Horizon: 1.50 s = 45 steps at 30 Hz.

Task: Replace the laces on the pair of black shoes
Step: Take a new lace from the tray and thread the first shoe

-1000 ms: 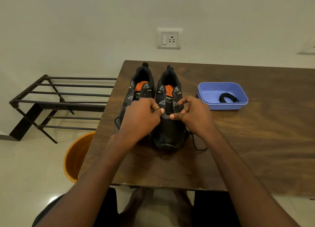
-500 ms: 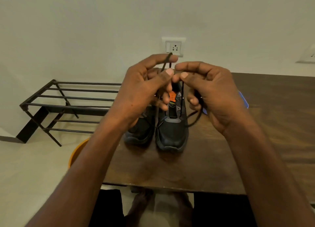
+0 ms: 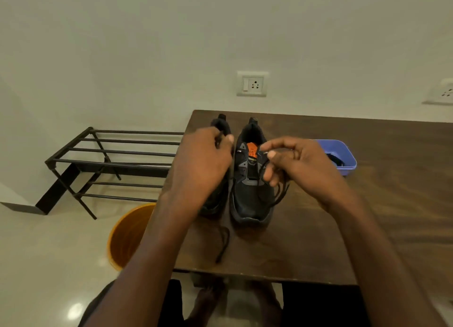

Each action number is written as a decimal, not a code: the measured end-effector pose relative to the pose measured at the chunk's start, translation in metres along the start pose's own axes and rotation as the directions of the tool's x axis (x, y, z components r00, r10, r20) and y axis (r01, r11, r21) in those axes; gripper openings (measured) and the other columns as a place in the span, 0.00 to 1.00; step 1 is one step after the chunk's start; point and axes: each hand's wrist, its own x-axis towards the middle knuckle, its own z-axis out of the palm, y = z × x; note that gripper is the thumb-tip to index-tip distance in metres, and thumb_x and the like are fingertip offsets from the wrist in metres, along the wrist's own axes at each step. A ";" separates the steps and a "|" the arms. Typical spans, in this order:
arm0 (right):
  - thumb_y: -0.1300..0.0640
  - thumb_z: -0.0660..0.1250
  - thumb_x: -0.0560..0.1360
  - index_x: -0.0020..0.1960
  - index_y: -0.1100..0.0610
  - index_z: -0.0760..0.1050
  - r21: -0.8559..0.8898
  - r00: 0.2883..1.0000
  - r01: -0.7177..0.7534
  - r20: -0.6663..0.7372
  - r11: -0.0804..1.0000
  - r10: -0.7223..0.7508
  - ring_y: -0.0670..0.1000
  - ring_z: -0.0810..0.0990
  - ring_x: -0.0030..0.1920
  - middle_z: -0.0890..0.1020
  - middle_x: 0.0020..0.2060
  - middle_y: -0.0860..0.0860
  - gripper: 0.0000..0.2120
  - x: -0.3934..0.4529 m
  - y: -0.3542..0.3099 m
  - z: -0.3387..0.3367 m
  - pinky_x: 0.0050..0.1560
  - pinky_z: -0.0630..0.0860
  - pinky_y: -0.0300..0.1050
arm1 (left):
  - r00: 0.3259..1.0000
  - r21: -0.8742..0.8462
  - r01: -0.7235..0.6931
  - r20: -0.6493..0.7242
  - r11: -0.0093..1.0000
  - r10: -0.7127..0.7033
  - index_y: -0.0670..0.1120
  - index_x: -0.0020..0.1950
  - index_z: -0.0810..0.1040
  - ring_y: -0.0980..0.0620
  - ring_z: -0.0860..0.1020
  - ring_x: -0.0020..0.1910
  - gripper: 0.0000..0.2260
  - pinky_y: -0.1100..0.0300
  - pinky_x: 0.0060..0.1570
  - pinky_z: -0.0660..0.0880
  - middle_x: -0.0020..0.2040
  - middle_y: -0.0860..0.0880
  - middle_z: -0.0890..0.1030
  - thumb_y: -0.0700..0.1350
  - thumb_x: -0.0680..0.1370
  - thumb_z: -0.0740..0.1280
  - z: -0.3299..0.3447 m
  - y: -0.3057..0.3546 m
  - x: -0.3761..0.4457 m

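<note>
Early stage: left hand (image 3: 203, 162) and right hand (image 3: 291, 164) each pinch lace (image 3: 277, 194) threaded low on right shoe (image 3: 252, 179); left shoe's lacing hidden.

It was a home: beside the wooden table (image 3: 367, 204) stood a shoe rack (image 3: 110, 160), a bucket (image 3: 127, 236), wall sockets (image 3: 251, 83).
</note>
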 end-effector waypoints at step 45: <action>0.62 0.62 0.84 0.52 0.63 0.77 -0.159 0.959 -0.276 -0.117 0.948 0.259 0.54 0.86 0.48 0.86 0.45 0.56 0.06 0.043 0.097 -0.006 0.53 0.83 0.53 | 0.903 0.127 -0.253 0.388 0.959 0.186 0.58 0.60 0.72 0.53 0.73 0.63 0.23 0.55 0.61 0.73 0.67 0.56 0.70 0.62 0.71 0.77 0.088 -0.050 0.018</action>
